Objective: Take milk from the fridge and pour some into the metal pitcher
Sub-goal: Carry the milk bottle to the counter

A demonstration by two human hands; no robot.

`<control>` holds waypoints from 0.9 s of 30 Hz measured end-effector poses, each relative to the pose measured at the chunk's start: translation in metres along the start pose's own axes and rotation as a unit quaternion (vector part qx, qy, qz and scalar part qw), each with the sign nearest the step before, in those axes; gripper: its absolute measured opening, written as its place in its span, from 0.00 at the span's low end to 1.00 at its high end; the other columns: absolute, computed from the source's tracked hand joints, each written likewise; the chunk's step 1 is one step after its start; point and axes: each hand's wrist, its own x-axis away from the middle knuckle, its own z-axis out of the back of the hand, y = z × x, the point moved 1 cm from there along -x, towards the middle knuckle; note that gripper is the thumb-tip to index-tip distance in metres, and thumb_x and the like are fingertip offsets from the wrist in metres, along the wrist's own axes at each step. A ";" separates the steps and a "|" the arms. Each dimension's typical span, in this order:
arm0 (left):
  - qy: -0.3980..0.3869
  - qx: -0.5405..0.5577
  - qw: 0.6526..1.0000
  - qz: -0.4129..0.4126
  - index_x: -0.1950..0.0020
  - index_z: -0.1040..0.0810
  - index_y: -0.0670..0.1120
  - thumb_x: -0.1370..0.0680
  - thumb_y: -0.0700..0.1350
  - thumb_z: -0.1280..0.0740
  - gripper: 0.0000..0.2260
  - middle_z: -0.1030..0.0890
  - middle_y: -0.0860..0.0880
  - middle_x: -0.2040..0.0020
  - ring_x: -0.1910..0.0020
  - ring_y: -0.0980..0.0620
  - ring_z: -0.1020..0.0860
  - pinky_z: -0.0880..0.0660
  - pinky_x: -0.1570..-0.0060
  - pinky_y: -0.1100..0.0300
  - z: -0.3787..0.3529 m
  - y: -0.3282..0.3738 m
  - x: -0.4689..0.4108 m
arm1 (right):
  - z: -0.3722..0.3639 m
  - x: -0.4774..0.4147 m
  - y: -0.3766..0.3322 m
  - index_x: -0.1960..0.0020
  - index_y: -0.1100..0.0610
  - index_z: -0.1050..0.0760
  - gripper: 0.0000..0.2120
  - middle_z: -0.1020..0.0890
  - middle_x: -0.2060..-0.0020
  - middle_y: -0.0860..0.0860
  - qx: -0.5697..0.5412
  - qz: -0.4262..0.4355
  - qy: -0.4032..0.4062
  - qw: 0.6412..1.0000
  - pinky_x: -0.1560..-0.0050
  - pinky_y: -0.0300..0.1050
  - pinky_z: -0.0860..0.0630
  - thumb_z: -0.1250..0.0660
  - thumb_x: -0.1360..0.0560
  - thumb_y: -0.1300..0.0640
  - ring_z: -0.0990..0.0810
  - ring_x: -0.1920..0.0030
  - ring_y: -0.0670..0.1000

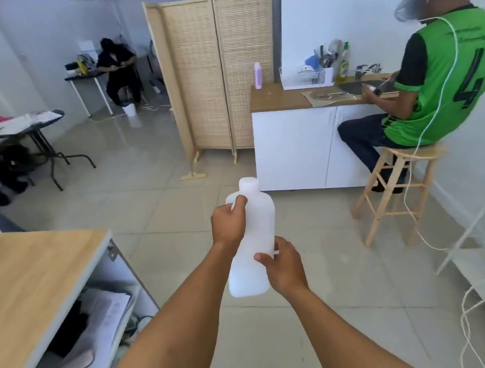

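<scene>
Here both hands are holding the white milk bottle (252, 237) in the air over the tiled floor (175, 192). The left hand (229, 223) is gripping it near the shoulder, just under the cap, and the right hand (283, 266) is gripping its lower part. The bottle is tilting slightly, cap away from the person. A wooden table (28, 286) is standing at the left.

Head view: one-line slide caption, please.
Left hand grips the shoulder of the white milk bottle, right hand its lower body, above tiled floor.
</scene>
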 end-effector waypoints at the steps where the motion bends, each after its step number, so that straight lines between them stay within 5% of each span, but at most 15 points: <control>1: 0.014 0.000 1.000 0.003 0.71 0.38 0.45 0.25 0.54 0.37 0.20 0.35 0.45 0.69 0.71 0.48 0.38 0.38 0.67 0.55 0.020 -0.003 -0.003 | -0.017 0.003 -0.006 0.38 0.51 0.28 0.19 0.24 0.45 0.47 0.001 0.006 -0.014 1.000 0.46 0.51 0.23 0.29 0.27 0.50 0.22 0.46 0.52; 7: 0.104 0.013 0.994 0.019 0.72 0.39 0.47 0.30 0.58 0.40 0.18 0.37 0.45 0.69 0.67 0.47 0.38 0.40 0.64 0.52 0.137 -0.021 -0.007 | -0.113 0.028 -0.044 0.41 0.51 0.27 0.17 0.23 0.46 0.48 0.014 0.045 -0.104 0.993 0.47 0.50 0.23 0.29 0.28 0.50 0.22 0.47 0.52; 13: 0.194 0.003 0.981 0.029 0.69 0.40 0.44 0.24 0.53 0.40 0.19 0.37 0.43 0.67 0.66 0.47 0.38 0.39 0.63 0.52 0.245 -0.045 0.005 | -0.202 0.069 -0.069 0.42 0.52 0.26 0.17 0.22 0.48 0.49 0.005 0.077 -0.203 0.976 0.51 0.47 0.23 0.28 0.29 0.51 0.21 0.48 0.52; 18: 0.247 -0.003 0.968 0.046 0.67 0.37 0.43 0.35 0.62 0.42 0.21 0.37 0.44 0.67 0.66 0.48 0.38 0.39 0.64 0.52 0.312 -0.058 0.036 | -0.255 0.106 -0.082 0.41 0.52 0.27 0.17 0.22 0.47 0.49 0.011 0.103 -0.262 0.959 0.51 0.47 0.23 0.29 0.28 0.51 0.22 0.49 0.50; 21: 0.370 0.011 0.927 0.064 0.68 0.36 0.43 0.34 0.63 0.42 0.22 0.37 0.44 0.68 0.67 0.48 0.37 0.38 0.64 0.51 0.363 -0.074 0.079 | -0.291 0.142 -0.088 0.39 0.51 0.27 0.19 0.23 0.46 0.47 0.048 0.141 -0.373 0.916 0.51 0.45 0.24 0.28 0.27 0.50 0.23 0.46 0.50; 24: 0.389 0.016 0.917 0.084 0.70 0.38 0.45 0.35 0.63 0.42 0.21 0.37 0.44 0.68 0.67 0.48 0.37 0.38 0.64 0.51 0.379 -0.086 0.092 | -0.300 0.157 -0.092 0.40 0.49 0.28 0.19 0.22 0.45 0.46 0.059 0.157 -0.397 0.902 0.47 0.51 0.22 0.28 0.28 0.47 0.23 0.46 0.51; 27: 0.374 0.009 0.924 0.078 0.69 0.41 0.46 0.33 0.60 0.41 0.19 0.39 0.44 0.66 0.66 0.47 0.40 0.41 0.63 0.50 0.380 -0.079 0.099 | -0.303 0.160 -0.090 0.40 0.50 0.28 0.17 0.22 0.47 0.46 0.045 0.146 -0.406 0.901 0.53 0.46 0.25 0.29 0.27 0.50 0.23 0.47 0.50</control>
